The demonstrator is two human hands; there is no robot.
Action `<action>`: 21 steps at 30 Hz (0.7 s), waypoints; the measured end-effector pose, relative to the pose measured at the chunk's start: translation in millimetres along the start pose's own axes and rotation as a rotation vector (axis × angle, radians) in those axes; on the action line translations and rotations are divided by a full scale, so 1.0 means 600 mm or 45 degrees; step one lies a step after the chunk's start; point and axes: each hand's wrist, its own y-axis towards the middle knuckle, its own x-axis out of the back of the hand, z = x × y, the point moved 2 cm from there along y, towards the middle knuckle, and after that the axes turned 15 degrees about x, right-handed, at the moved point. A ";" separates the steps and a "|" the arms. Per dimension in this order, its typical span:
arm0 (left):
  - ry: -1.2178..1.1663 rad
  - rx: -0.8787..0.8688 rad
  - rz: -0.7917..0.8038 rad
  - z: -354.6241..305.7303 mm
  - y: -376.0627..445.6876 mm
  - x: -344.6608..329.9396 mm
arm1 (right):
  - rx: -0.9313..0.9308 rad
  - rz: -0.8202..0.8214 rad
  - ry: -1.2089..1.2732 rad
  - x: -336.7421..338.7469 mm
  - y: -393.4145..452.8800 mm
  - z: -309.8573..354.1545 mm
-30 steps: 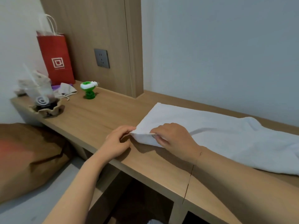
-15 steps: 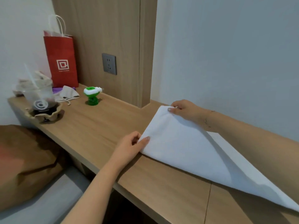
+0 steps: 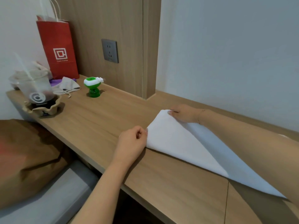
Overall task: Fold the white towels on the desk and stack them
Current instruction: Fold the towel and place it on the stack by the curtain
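Note:
A white towel (image 3: 181, 143) lies spread on the wooden desk (image 3: 113, 120), its left edge pulled taut between my hands. My left hand (image 3: 132, 143) pinches the near left corner, fingers curled. My right hand (image 3: 184, 114) pinches the far left corner close to the wall. My right forearm crosses above the towel and hides its far right part. No other towel shows in this view.
At the desk's left end stand a red paper bag (image 3: 58, 49), a plastic cup (image 3: 34, 89) in a cardboard holder, a beige cloth pouch (image 3: 68, 86) and a green plug-in device (image 3: 93, 88). A wall socket (image 3: 110, 50) sits on the wood panel. A brown cushion (image 3: 24, 156) lies below left.
My right hand went from the near corner to the far corner by the wall, and the towel's left edge now stretches flat between both hands. The view came closer.

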 end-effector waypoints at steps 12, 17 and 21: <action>0.178 -0.006 -0.202 -0.009 -0.008 0.013 | -0.193 -0.208 -0.254 0.003 -0.038 0.050; 0.319 -0.133 -0.366 -0.022 -0.026 0.021 | 0.135 -0.473 -0.260 0.037 -0.191 0.091; 0.288 -0.228 -0.442 -0.047 -0.058 0.012 | 0.065 -0.547 -0.079 0.037 -0.355 0.071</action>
